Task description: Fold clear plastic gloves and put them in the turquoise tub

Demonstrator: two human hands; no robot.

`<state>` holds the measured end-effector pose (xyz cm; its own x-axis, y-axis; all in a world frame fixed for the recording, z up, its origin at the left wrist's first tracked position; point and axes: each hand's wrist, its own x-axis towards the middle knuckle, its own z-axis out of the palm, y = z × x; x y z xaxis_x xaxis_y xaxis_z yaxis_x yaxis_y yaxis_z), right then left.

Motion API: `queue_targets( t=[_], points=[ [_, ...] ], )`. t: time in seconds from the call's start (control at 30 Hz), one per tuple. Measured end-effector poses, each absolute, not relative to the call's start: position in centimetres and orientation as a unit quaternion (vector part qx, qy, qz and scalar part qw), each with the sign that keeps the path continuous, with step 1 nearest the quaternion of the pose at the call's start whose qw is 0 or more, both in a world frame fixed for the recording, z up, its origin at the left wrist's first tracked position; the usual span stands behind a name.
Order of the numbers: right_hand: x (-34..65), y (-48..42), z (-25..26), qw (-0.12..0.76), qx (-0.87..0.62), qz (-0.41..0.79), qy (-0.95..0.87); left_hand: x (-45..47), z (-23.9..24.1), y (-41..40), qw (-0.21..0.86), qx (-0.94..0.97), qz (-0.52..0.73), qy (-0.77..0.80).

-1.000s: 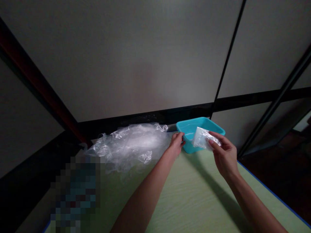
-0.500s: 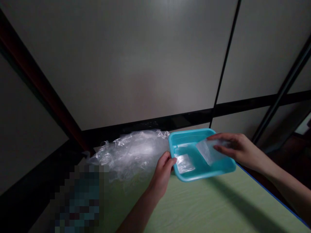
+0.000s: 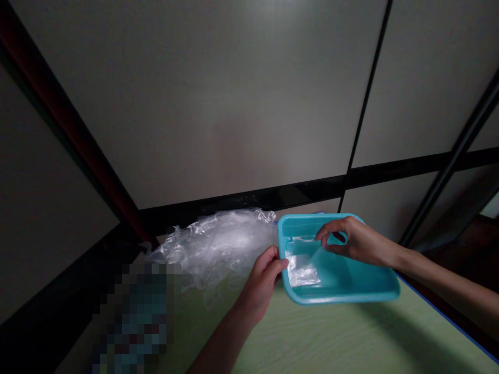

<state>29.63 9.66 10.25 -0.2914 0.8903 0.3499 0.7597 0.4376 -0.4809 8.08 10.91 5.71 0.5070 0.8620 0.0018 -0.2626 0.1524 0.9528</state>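
My left hand (image 3: 267,275) is closed on the left rim of a turquoise plastic tray (image 3: 362,296), thumb over the edge. The tray is held tilted, so its inside shows. Over it, my right hand (image 3: 351,241) makes a pinch, thumb and forefinger meeting on the edge of a thin, clear plastic bag (image 3: 317,254). Beneath that, a shiny clear packet (image 3: 302,272) lies in the left part of the tray. Where the pinched bag ends and the packet begins is hard to make out.
A crumpled heap of clear plastic (image 3: 230,244) lies left of the tray on a pale green surface (image 3: 296,343) with a blue edge. Behind stand grey cabinet panels (image 3: 249,104) with dark trim. A pixelated patch covers something at the lower left.
My right hand has moved left within the tray, its pinched bag now by the packet instead of over the tray's right half. The tray appears slightly lower and further right.
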Motion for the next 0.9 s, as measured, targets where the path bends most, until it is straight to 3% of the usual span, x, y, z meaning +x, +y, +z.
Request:
queue_targets(
  t=[0.1,0.23,0.5,0.77,0.9],
  points=[
    [29.2,9.7,10.3,0.295,-0.538,0.108,-0.782,7.9,6.0,10.8,0.703,0.512,0.396,0.294],
    [29.1,9.5,10.0,0.293,-0.532,0.190,-0.772,7.8,6.2,10.9,0.709,0.506,0.394,0.294],
    [29.6,8.9,10.1,0.184,-0.525,0.181,-0.811,7.7,6.0,11.1,0.712,0.508,0.389,0.289],
    [29.6,8.5,10.5,0.129,-0.520,0.223,-0.815,7.7,6.0,11.3,0.712,0.514,0.385,0.285],
    [29.0,8.7,11.6,0.168,-0.512,0.244,-0.806,7.7,5.8,11.4,0.712,0.511,0.388,0.285]
  ],
)
